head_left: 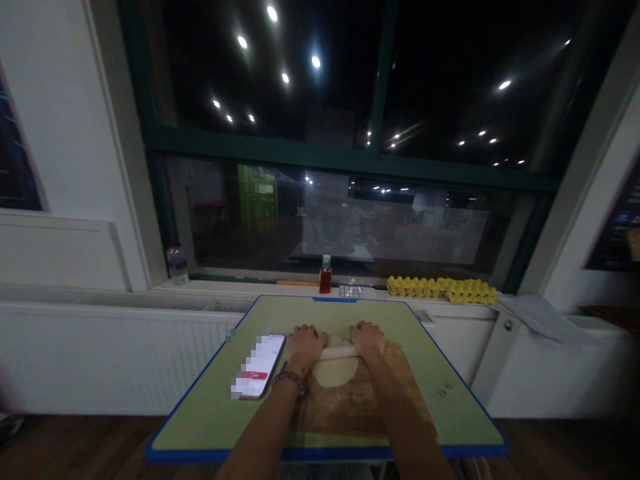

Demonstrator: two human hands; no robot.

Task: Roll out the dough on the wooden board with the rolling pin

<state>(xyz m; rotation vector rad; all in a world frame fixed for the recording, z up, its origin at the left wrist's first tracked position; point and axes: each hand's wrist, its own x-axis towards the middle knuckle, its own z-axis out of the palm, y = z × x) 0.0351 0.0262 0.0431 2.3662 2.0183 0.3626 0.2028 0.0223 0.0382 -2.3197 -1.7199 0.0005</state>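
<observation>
A pale rolling pin (339, 350) lies crosswise over the far part of a round, flattened sheet of dough (335, 373). On the pin's left end rests my left hand (306, 345), its fingers curled over it. My right hand (369, 338) is curled over the right end in the same way. The pin's ends are hidden beneath the hands. Under the dough is a wooden board (350, 410), dusted in places with what looks like flour.
The board sits on a small green table (430, 373) with a blue rim. A phone (263, 367) lies left of my left hand. Along the windowsill stand a bottle of red liquid (325, 277), yellow egg trays (440, 289) and a clear bottle (177, 264). A grey cloth (537, 317) lies right.
</observation>
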